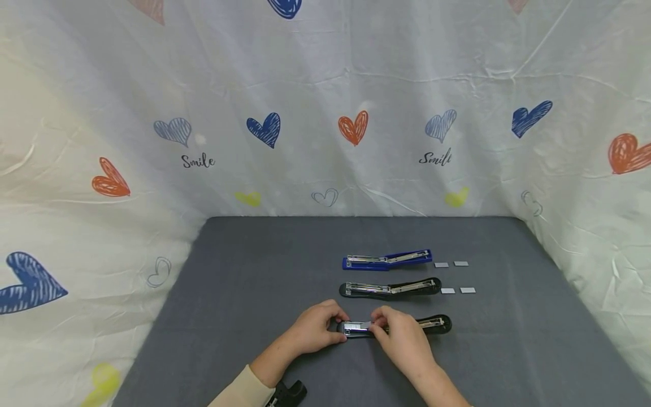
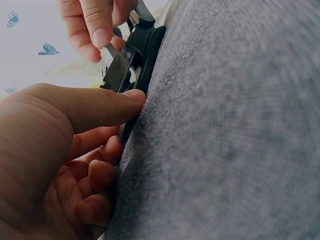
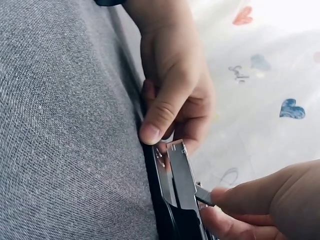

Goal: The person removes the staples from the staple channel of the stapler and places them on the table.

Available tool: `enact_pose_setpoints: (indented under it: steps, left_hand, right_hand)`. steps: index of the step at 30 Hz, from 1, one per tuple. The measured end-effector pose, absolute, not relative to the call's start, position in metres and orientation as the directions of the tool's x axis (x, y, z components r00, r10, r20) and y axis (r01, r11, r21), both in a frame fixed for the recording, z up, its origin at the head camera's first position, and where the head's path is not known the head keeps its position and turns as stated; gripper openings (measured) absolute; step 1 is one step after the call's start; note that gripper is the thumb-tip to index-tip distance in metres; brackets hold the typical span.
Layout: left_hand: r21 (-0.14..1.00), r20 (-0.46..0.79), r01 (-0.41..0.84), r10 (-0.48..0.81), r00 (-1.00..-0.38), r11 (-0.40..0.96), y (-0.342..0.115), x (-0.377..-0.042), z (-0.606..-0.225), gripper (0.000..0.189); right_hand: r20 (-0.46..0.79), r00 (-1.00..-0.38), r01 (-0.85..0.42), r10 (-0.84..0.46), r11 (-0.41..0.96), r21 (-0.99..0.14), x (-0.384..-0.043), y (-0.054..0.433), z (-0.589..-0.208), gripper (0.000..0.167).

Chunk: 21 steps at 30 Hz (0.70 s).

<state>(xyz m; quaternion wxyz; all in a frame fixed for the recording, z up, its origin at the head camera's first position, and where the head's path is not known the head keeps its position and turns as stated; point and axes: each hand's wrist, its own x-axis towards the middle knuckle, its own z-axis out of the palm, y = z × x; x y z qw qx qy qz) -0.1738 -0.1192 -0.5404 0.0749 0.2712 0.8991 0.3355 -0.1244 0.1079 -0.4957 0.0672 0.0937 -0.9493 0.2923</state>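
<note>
Nearest me on the grey table lies a black stapler, opened out, its metal magazine facing up. My left hand grips the stapler's left end between thumb and fingers. Over its middle, my right hand pinches a small grey staple strip between thumb and forefinger. In the right wrist view the strip's far end is right at the side of the magazine. The left wrist view shows my left thumb pressed along the stapler's edge.
Behind lie a second black stapler and a blue stapler, both opened out. Two staple strips sit by the black one's right end, and two more strips by the blue one's. A heart-print curtain hangs behind the table.
</note>
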Motion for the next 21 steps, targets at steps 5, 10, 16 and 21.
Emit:
enact_pose_setpoints:
  steps: [5, 10, 16, 21]
  left_hand:
    - [0.649, 0.045, 0.436, 0.541, -0.84, 0.623, -0.1192, -0.174, -0.5403, 0.029]
    - [0.651, 0.057, 0.445, 0.545, -0.837, 0.615, -0.1191, -0.1739, -0.5399, 0.029]
    - [0.654, 0.055, 0.439, 0.54, -0.84, 0.616, -0.119, -0.1735, -0.5393, 0.029]
    - [0.655, 0.074, 0.45, 0.541, -0.838, 0.607, -0.1188, -0.1733, -0.5385, 0.029]
  right_hand:
    - [0.208, -0.962, -0.264, -0.178, 0.802, -0.536, -0.1252, 0.1081, -0.498, 0.012]
    - [0.213, -0.96, -0.271, -0.183, 0.802, -0.533, -0.1251, 0.1077, -0.4975, 0.012]
    - [0.204, -0.958, -0.278, -0.2, 0.817, -0.505, -0.1247, 0.1075, -0.4951, 0.013]
    - [0.234, -0.956, -0.275, -0.178, 0.823, -0.497, -0.1236, 0.1068, -0.4938, 0.014]
